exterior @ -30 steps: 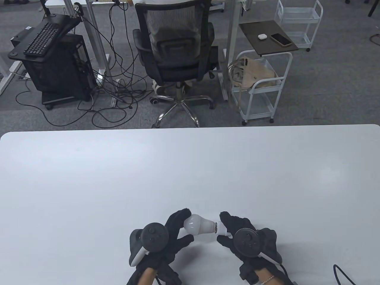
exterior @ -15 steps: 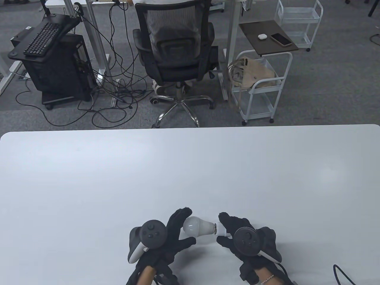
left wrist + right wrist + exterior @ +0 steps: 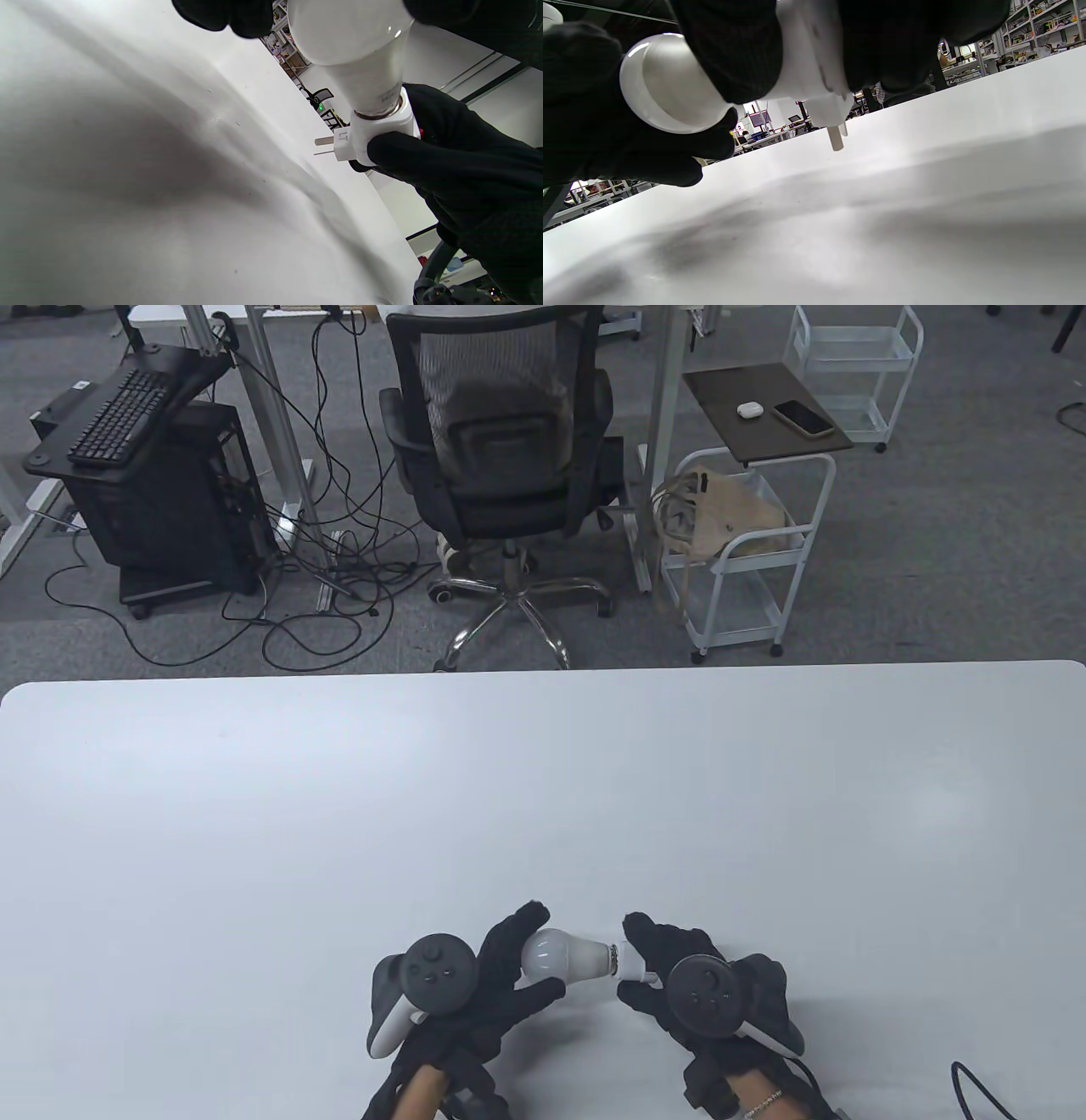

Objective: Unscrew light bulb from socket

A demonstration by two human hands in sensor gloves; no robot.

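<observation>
A white light bulb [image 3: 560,956] lies sideways above the table, its metal base seated in a white plug-in socket [image 3: 632,965]. My left hand [image 3: 519,963] grips the bulb's round end; the bulb also shows in the left wrist view [image 3: 352,46]. My right hand [image 3: 649,976] grips the socket, seen in the left wrist view [image 3: 377,135] with its two prongs pointing at the table. In the right wrist view the socket [image 3: 806,63] sits between my fingers and the bulb [image 3: 666,89] lies to its left.
The white table [image 3: 543,797] spreads wide around the hands. A black cable [image 3: 976,1090] lies at the near right edge. Beyond the far edge stand an office chair [image 3: 505,458] and a white cart [image 3: 738,551].
My left hand has rolled slightly around the bulb, its thumb sliding further right under the bulb. The right hand and socket have stayed almost still.
</observation>
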